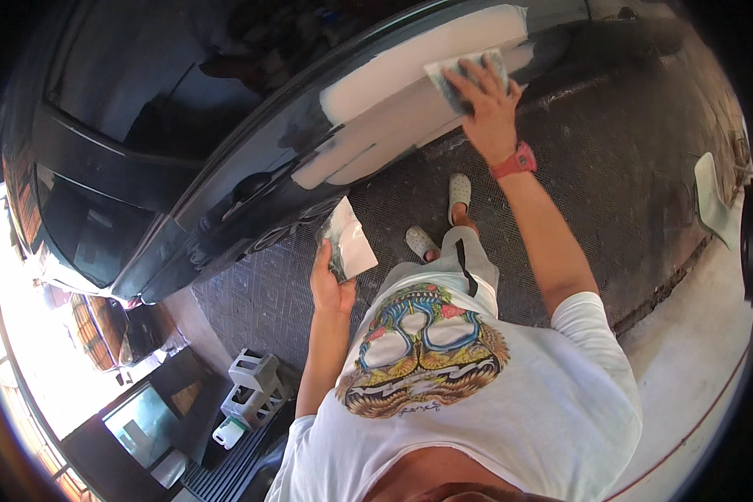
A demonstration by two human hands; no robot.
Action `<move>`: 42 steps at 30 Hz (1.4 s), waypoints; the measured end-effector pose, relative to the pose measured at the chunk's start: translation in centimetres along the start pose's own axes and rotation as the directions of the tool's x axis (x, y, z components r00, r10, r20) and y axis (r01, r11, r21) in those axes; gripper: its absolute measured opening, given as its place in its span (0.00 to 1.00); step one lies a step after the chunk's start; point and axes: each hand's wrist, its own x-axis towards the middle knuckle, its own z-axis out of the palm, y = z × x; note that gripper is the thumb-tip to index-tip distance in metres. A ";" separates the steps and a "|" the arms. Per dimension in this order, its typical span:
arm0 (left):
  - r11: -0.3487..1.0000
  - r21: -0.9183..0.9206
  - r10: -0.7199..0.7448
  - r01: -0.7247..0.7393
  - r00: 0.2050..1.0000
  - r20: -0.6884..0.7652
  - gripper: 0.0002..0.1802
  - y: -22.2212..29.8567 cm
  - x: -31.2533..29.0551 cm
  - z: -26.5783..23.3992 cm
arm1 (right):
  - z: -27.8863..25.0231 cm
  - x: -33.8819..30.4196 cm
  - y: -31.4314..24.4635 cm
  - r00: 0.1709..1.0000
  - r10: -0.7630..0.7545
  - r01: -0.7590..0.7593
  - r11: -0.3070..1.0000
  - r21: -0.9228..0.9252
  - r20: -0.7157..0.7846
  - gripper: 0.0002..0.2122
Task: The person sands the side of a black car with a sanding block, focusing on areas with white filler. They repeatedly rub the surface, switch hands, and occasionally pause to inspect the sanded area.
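Pale cream filler (427,54) covers a long patch on the side of a dark car (226,167), in overlapping bands with uneven edges. My right hand (489,113), with a red watch on its wrist, presses its spread fingers over a thin, smudged whitish spreader (445,84) at the patch's right part. Lower and to the left, my left hand (333,284) grips a second flat, square spreader (356,251) by its edge, clear of the car. Its face is partly cream and partly grey. Some of the left fingers are hidden behind it.
Dark textured flooring (577,192) runs alongside the car, under my feet in light clogs (458,194). A grey plastic step stool (255,389) and a small white bottle (228,432) stand at lower left. A pale curved panel (715,201) leans at the right.
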 end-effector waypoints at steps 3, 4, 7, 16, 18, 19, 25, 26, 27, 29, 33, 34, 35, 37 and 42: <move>1.000 0.011 -0.011 0.011 1.000 0.002 0.23 -0.1 0.3 0.1 | -1.4 2.6 1.6 0.999 0.002 -0.003 1.000 -0.017 -0.047 0.33; 1.000 0.014 -0.009 0.009 1.000 0.010 0.23 -0.1 0.3 0.5 | -1.5 3.4 2.1 0.999 -0.016 0.015 1.000 -0.015 -0.051 0.33; 1.000 0.022 -0.005 0.005 1.000 0.021 0.23 0.0 0.2 1.6 | -1.2 4.6 3.0 0.995 -0.071 0.069 0.997 -0.028 -0.064 0.33; 1.000 0.021 -0.001 0.001 1.000 -0.010 0.23 -0.3 0.8 2.9 | -0.1 4.1 2.9 0.997 -0.068 0.067 0.998 0.009 0.034 0.37; 1.000 -0.030 0.004 -0.004 1.000 0.001 0.22 -0.4 0.9 3.1 | 1.2 1.7 3.3 0.998 -0.069 0.069 0.996 0.050 0.000 0.36; 1.000 -0.022 0.004 -0.004 1.000 0.001 0.23 -0.3 1.0 3.2 | 1.9 0.6 3.5 0.997 -0.071 0.070 0.997 0.038 0.013 0.36; 1.000 0.005 0.015 -0.015 1.000 0.009 0.23 0.3 0.8 4.3 | 1.5 -1.4 3.8 0.996 -0.069 0.072 0.996 0.055 -0.057 0.35; 1.000 0.002 0.019 -0.019 1.000 0.007 0.23 0.3 0.7 4.4 | 0.4 -0.2 3.3 0.996 -0.061 0.064 0.997 0.047 -0.065 0.34; 1.000 -0.001 0.022 -0.022 1.000 0.004 0.23 0.3 0.6 4.5 | -0.6 1.5 2.8 0.996 -0.053 0.056 0.998 0.039 -0.072 0.34; 1.000 0.030 -0.004 0.004 1.000 -0.002 0.24 0.1 1.1 3.5 | -2.2 4.0 1.5 0.998 -0.041 0.041 0.999 0.001 -0.049 0.33; 0.999 0.046 -0.007 0.006 1.000 0.023 0.25 0.2 1.0 3.8 | -2.6 6.5 1.2 0.998 -0.052 0.054 0.996 -0.069 0.028 0.33; 0.999 0.038 -0.010 0.009 1.000 0.022 0.25 0.2 1.0 3.7 | -2.4 6.6 1.2 0.998 -0.052 0.055 0.995 -0.080 0.044 0.33; 0.999 0.030 -0.012 0.012 1.000 0.021 0.25 0.1 1.0 3.6 | -2.3 6.7 1.1 0.997 -0.051 0.056 0.994 -0.091 0.060 0.33; 1.000 0.024 -0.019 0.018 1.000 0.013 0.25 0.1 1.2 3.2 | -2.4 5.8 0.4 0.994 -0.067 0.071 0.997 -0.041 0.090 0.32; 0.999 0.034 -0.023 0.022 1.000 0.007 0.25 0.0 1.4 3.4 | -0.4 0.5 0.0 0.990 -0.077 0.077 0.997 0.005 0.122 0.32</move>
